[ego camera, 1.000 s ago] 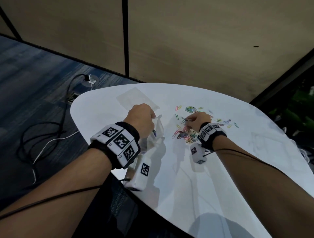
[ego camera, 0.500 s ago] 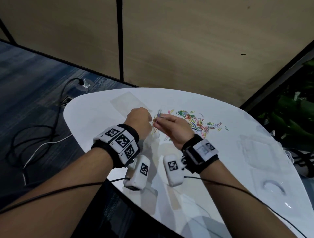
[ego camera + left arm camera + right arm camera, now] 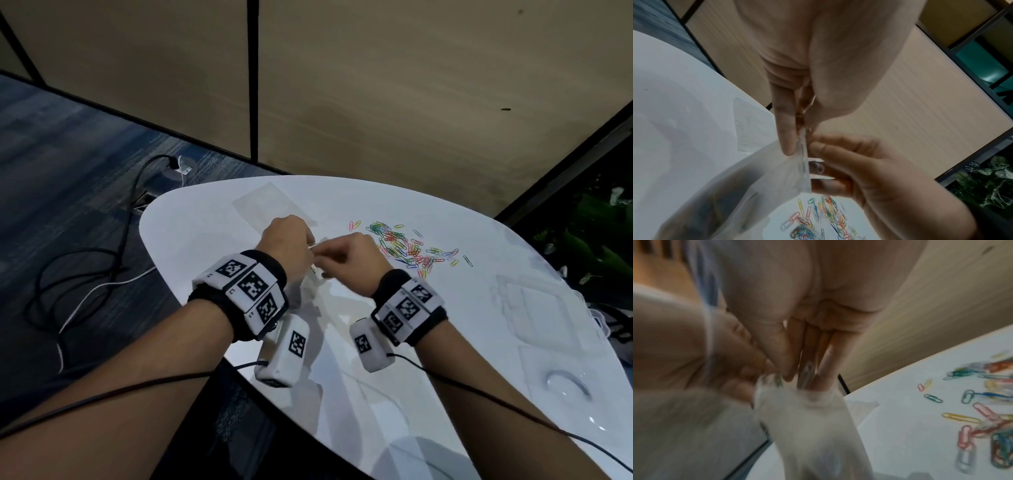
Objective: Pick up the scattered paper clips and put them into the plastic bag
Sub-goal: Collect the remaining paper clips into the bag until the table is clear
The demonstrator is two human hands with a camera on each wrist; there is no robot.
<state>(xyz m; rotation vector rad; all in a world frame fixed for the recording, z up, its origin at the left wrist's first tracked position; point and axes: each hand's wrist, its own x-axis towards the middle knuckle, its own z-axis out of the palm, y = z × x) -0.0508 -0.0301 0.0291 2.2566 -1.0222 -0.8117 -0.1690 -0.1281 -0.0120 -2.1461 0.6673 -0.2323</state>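
Observation:
My left hand (image 3: 291,241) pinches the rim of a clear plastic bag (image 3: 760,183) between thumb and finger and holds it above the white table (image 3: 205,233). The bag (image 3: 308,286) hangs below that hand. My right hand (image 3: 347,258) is at the bag's mouth, and its fingers (image 3: 824,369) hold a pale paper clip (image 3: 806,374) just above the opening of the bag (image 3: 809,426). A pile of coloured paper clips (image 3: 406,246) lies on the table to the right of both hands, also seen as paper clips (image 3: 982,418) and paper clips (image 3: 818,219).
A second clear bag (image 3: 270,205) lies flat on the far side of the table, and more clear plastic (image 3: 534,308) lies at the right. Cables (image 3: 102,274) run over the carpet left of the table edge. Wooden wall panels stand behind, and plants (image 3: 599,240) at the right.
My right hand has left the clip pile and moved left to the bag's mouth with a clip. The left hand has kept hold of the bag.

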